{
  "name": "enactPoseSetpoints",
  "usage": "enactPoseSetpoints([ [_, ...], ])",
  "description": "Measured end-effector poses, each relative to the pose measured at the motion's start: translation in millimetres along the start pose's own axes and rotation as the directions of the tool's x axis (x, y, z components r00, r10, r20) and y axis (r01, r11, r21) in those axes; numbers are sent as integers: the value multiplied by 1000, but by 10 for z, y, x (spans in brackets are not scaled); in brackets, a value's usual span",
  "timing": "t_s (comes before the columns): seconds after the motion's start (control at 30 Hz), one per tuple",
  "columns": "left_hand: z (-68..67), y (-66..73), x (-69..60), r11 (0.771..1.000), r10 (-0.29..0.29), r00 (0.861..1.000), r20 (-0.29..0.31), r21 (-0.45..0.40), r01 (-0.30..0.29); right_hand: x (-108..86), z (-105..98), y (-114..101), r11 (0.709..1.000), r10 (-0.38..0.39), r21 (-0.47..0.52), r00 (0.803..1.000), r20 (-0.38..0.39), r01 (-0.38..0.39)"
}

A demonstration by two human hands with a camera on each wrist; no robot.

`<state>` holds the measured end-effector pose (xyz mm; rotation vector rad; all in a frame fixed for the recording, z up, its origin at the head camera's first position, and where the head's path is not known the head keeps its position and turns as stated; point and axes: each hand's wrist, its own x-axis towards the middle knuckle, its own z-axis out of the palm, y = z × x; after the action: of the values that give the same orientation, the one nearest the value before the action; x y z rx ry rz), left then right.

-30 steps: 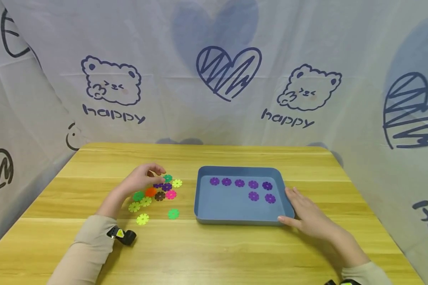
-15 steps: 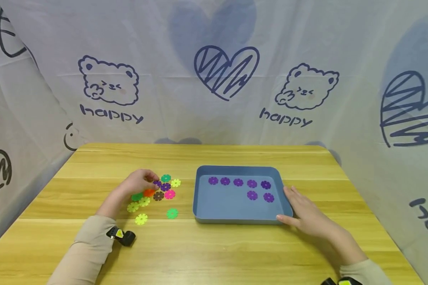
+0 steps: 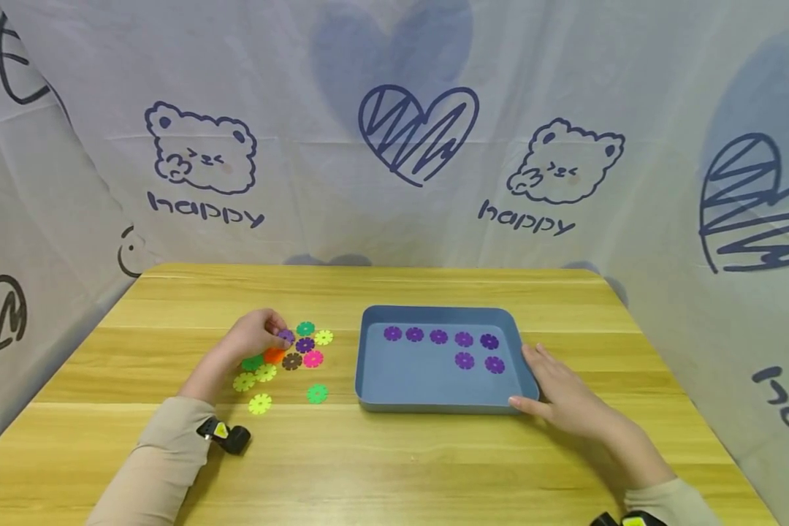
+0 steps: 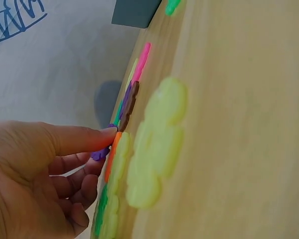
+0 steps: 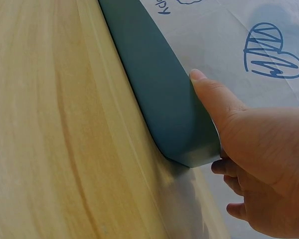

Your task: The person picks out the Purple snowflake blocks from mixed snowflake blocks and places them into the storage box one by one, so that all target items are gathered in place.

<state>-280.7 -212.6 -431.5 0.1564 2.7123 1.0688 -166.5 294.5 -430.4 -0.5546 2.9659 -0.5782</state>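
Note:
My left hand [image 3: 255,334] pinches a purple snowflake disc [image 3: 286,337] between thumb and fingers, at the left part of the table. In the left wrist view that purple disc [image 4: 100,154] shows edge-on under the thumb tip. Close by lie another purple disc [image 3: 305,345], an orange disc [image 3: 274,356] and a brown disc [image 3: 292,361]. My right hand [image 3: 568,391] rests against the right front corner of a blue-grey tray [image 3: 408,387], fingers extended along its side and thumb at the front rim. Several purple discs [image 3: 439,337] lie in the tray in two rows.
Around the left hand lie green discs [image 3: 305,329], yellow discs [image 3: 259,404] and a pink disc [image 3: 313,359]. A green disc [image 3: 317,394] sits apart, nearer the tray. Behind the wooden table [image 3: 394,467] hangs a printed white cloth [image 3: 315,168].
The left hand has lowered onto the pile and drawn in its fingers; it now pinches a purple disc, tilted up from where it lay. The right hand stays at the tray.

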Motion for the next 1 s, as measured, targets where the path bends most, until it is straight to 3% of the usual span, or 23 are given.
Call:
enactPoseSetpoints([
  [0.27,-19,145,-28,999,27,1000,-15,-36,-27,-4,5,19,1000,14,14,1000,10,-14],
  [0.5,-3,378,-114,994,111,993,-42,-11,-112,9,1,14,1000,-1,0,1000,3,1],
  [0.7,143,665,-198,980,199,979,-54,11,-199,17,-3,12,1000,-1,-4,1000,-7,1],
  [0.9,367,877,-257,967,254,967,5,-39,-253,18,15,20,1000,-5,-15,1000,-1,5],
  [1.0,487,974,-238,952,305,952,23,-41,-303,10,15,22,1000,2,-10,1000,-1,-2],
])
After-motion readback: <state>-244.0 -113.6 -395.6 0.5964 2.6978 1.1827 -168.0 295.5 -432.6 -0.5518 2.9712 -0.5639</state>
